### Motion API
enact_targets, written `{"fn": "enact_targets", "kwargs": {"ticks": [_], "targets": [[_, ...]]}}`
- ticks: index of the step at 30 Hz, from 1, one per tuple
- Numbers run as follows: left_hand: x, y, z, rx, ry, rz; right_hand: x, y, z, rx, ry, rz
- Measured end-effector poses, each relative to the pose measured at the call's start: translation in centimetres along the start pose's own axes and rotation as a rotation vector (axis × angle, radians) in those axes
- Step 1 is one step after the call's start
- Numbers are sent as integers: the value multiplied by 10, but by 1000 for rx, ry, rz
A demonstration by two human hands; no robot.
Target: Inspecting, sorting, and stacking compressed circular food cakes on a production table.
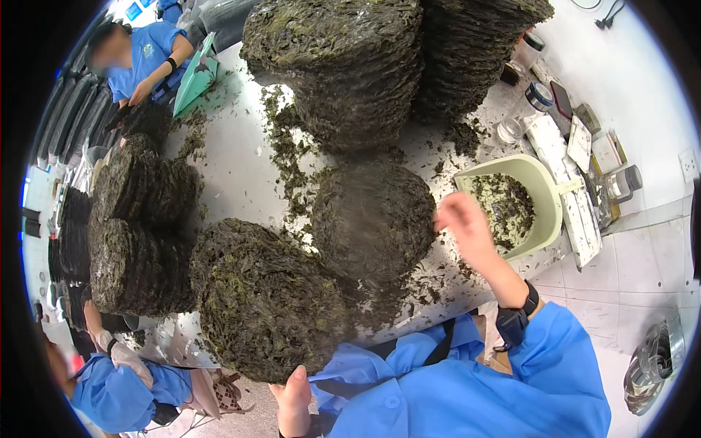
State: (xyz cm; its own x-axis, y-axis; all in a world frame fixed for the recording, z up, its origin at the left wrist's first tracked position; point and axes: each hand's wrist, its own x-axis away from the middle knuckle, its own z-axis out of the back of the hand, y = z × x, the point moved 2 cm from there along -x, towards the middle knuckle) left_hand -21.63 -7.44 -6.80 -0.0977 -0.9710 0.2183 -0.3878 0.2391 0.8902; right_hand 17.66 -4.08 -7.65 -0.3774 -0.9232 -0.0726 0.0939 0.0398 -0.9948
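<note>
My left hand (292, 394) grips the lower edge of a round sheet of dark green-brown dried seaweed (266, 299), its thumb showing at the rim and other fingers partly hidden. A second round sheet (369, 215), blurred, lies to the upper right of it. My right hand (464, 223) is at that sheet’s right edge with curled fingers smeared by motion; whether they grip it is unclear. Tall seaweed stacks (328, 66) stand at the back of the white table (226, 146), and more stacks (135, 263) stand on the left. Loose flakes are scattered around.
A pale dustpan (544, 219) holding flakes sits at the right, beside jars (540, 95), a phone (560, 98) and white bars. Co-workers in blue are at the upper left (142, 58) and lower left (113, 387), the upper one near a green dustpan (193, 77).
</note>
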Motion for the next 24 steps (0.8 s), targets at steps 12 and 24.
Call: {"fn": "enact_targets", "kwargs": {"ticks": [12,24], "targets": [[-7,3,1,34,15,28,56,-32,-51,728,-135,484],[-2,8,-3,104,20,29,41,-50,-88,779,-97,510]]}}
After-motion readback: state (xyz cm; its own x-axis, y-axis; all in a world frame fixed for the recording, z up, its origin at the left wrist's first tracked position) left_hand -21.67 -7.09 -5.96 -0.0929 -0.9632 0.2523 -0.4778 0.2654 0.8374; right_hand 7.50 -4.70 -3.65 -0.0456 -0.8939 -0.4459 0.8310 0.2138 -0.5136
